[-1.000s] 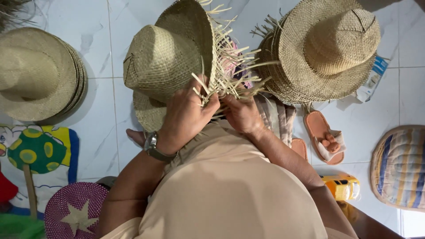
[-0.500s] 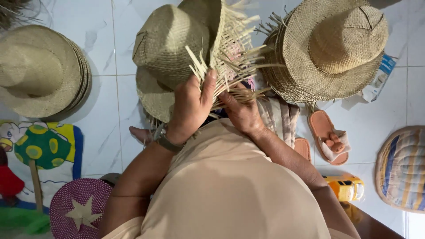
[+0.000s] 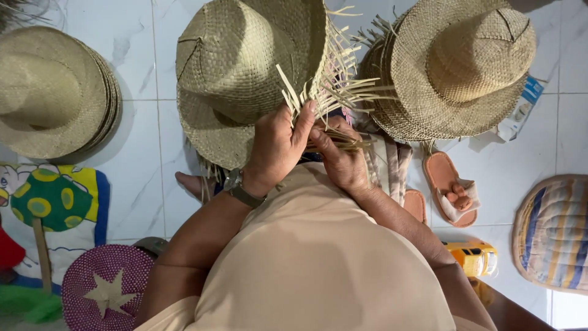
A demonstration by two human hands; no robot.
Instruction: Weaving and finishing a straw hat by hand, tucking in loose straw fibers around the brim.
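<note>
holding an unfinished straw hat [image 3: 245,73] above the lap, the left hand [image 3: 277,147] kept a closed grip on its frayed brim, thumb pressed against the loose straw strips [image 3: 334,92] that fanned out to the right. the right hand [image 3: 343,160] sat just beside it, fingers pinched shut on a few of those strips. a wristwatch [image 3: 240,189] circled the left wrist. on the white tiled floor [image 3: 141,178] lay a stack of finished hats [image 3: 52,92] to the left, another woven hat [image 3: 456,67] to the right, a sandal [image 3: 450,190] near it, and a purple round mat with a star [image 3: 104,291] lower left.
</note>
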